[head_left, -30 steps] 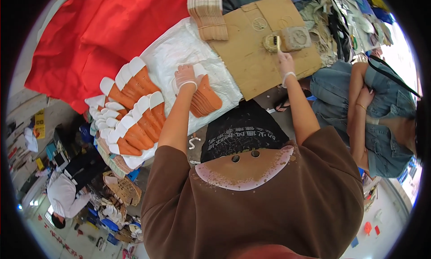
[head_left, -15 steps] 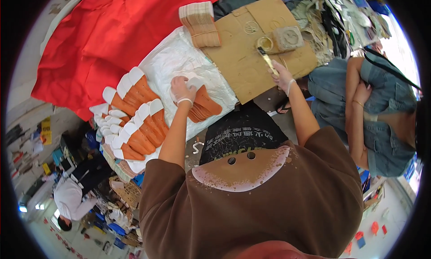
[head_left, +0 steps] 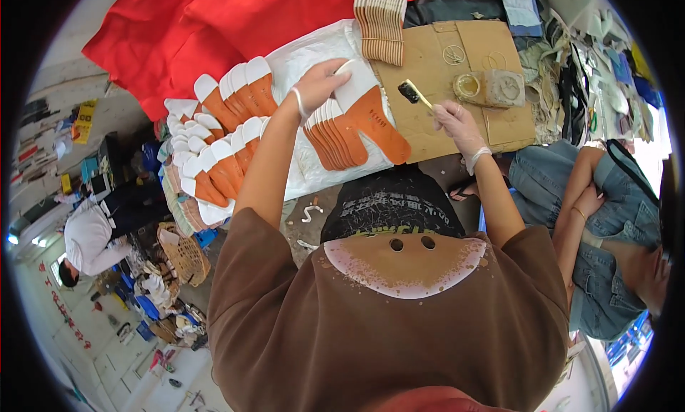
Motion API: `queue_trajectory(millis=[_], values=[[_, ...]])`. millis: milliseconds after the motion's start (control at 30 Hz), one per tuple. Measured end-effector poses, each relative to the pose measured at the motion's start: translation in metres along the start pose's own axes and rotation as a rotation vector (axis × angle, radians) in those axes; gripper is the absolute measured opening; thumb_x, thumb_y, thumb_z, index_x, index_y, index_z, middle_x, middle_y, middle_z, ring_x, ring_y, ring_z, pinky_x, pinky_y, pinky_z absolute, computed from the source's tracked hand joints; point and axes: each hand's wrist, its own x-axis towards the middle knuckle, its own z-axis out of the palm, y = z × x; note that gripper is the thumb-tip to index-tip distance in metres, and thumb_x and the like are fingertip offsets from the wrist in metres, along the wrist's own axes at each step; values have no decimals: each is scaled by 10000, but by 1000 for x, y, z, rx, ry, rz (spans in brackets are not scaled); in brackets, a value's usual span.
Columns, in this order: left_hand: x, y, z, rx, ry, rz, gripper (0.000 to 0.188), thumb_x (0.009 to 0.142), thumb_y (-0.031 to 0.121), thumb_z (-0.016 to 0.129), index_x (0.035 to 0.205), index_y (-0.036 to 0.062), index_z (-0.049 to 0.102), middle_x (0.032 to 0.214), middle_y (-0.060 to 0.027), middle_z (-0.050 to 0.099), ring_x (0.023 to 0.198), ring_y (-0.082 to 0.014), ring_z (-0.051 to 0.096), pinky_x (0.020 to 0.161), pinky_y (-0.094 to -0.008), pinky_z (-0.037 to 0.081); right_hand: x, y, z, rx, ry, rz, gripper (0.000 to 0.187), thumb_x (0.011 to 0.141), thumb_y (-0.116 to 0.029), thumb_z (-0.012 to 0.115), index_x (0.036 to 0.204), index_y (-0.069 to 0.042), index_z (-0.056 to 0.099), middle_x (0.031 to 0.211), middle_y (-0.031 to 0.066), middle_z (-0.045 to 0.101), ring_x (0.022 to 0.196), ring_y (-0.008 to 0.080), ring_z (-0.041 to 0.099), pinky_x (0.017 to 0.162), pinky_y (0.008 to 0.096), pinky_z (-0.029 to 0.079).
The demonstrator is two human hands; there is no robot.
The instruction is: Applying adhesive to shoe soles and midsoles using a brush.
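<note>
My left hand (head_left: 320, 83), in a thin translucent glove, pinches the white toe end of an insole (head_left: 378, 123). The insole's orange-brown heel half points toward me, to the right. Under and beside it, several matching insoles (head_left: 334, 142) lie fanned on a white sheet (head_left: 289, 58). My right hand (head_left: 458, 126), also gloved, grips a brush (head_left: 421, 98) by its pale handle. Its dark bristles are tilted up and left, between the insole and a round pot (head_left: 468, 86) of yellowish liquid.
More orange-and-white insoles (head_left: 235, 98) lie in overlapping rows at the left. A banded stack of insoles (head_left: 380, 26) stands beside brown cardboard (head_left: 421, 58). Red cloth (head_left: 207, 19) covers the far left. A person in denim (head_left: 571, 183) sits close on the right, arms folded.
My left hand has lifted one insole off the fanned pile. My right hand has drawn the brush away from the pot toward the left. The whole view has shifted.
</note>
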Motion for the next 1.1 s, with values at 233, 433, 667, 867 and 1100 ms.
queue_trajectory(millis=[233, 433, 667, 867, 1100], values=[[-12, 36, 0, -136, -70, 38, 402, 908, 192, 575, 1256, -8, 567, 1034, -67, 668, 888, -127, 629, 801, -274, 496, -5, -54, 26, -748, 223, -867, 160, 798, -194, 753, 884, -79, 682, 797, 60, 651, 712, 225, 626, 634, 322, 478], [-12, 36, 1, -317, -164, 91, 431, 904, 188, 590, 1267, -39, 543, 1030, -83, 674, 888, -129, 653, 789, -256, 522, -1, -70, 19, -893, 225, -992, 180, 774, -192, 767, 885, -78, 683, 806, 71, 654, 706, 272, 628, 635, 336, 487], [-14, 35, -7, -441, -123, 95, 408, 910, 164, 585, 1258, -45, 546, 1052, -97, 672, 906, -145, 664, 804, -256, 530, -5, -70, 16, -791, -212, -675, 169, 782, -181, 753, 856, -47, 680, 789, 86, 645, 749, 245, 624, 687, 324, 485], [-19, 34, -30, -542, 0, 180, 382, 914, 146, 564, 1233, -63, 551, 1071, -122, 671, 932, -182, 665, 853, -296, 527, -24, -74, -13, -578, -378, -341, 150, 780, -135, 748, 850, -28, 670, 839, 51, 640, 822, 174, 623, 755, 314, 491], [-42, 41, -12, -699, 441, 288, 533, 867, 1, 516, 1380, -13, 373, 1197, -179, 573, 1006, -269, 637, 858, -427, 546, -5, -61, -46, -375, 124, -317, 98, 830, -92, 723, 882, -47, 654, 797, -29, 607, 738, 45, 549, 676, 206, 439]])
